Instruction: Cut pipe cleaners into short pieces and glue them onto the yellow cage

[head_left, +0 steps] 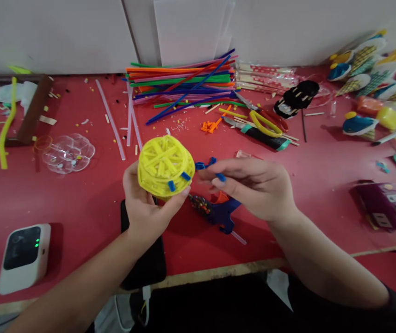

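My left hand [145, 203] is closed around a round yellow basket [165, 166] woven from straws, holding it above the red table [90, 203]. Two short blue straw bits are stuck on the basket's side. My right hand [253, 187] hovers just right of the basket, fingers pinched on a small blue straw piece [220, 176]. A few more blue pieces [205, 163] lie on the table behind the fingers. A blue glue gun [219, 210] lies under my right hand, partly hidden.
A pile of coloured straws [184, 81] lies at the back. Scissors and a cutter [262, 125] lie right of them. A clear plastic tray [68, 152] sits left, a white device [24, 256] near the front left, a black phone [145, 263] under my left wrist, craft models [368, 69] far right.
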